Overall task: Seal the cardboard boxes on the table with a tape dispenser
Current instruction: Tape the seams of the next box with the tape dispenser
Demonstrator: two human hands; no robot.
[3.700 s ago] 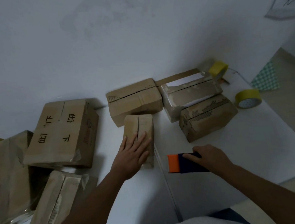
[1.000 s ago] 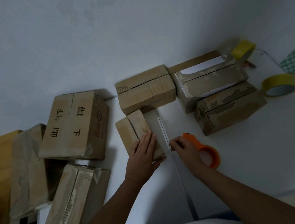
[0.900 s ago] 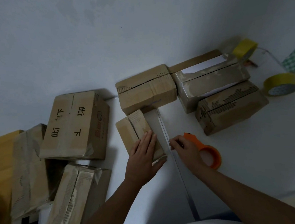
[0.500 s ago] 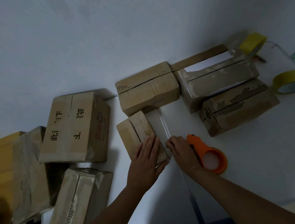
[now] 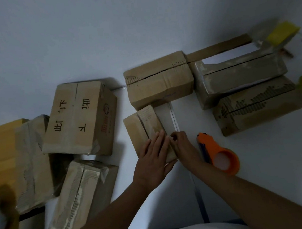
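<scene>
Small box steadied on white table (image 5: 258,160), tape dispenser set aside.

Left hand (image 5: 154,161): fingers straight, flat on the near end of the small brown cardboard box (image 5: 146,131), whose long axis runs away toward the wall. Right hand (image 5: 182,144): fingertips curled at the box's right edge; whether they pinch tape, cannot tell. Orange tape dispenser (image 5: 217,153): lying free just right of the right hand, the nearer one.

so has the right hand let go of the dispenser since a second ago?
Yes. Right hand went left, off the dispenser to the small box.
</scene>
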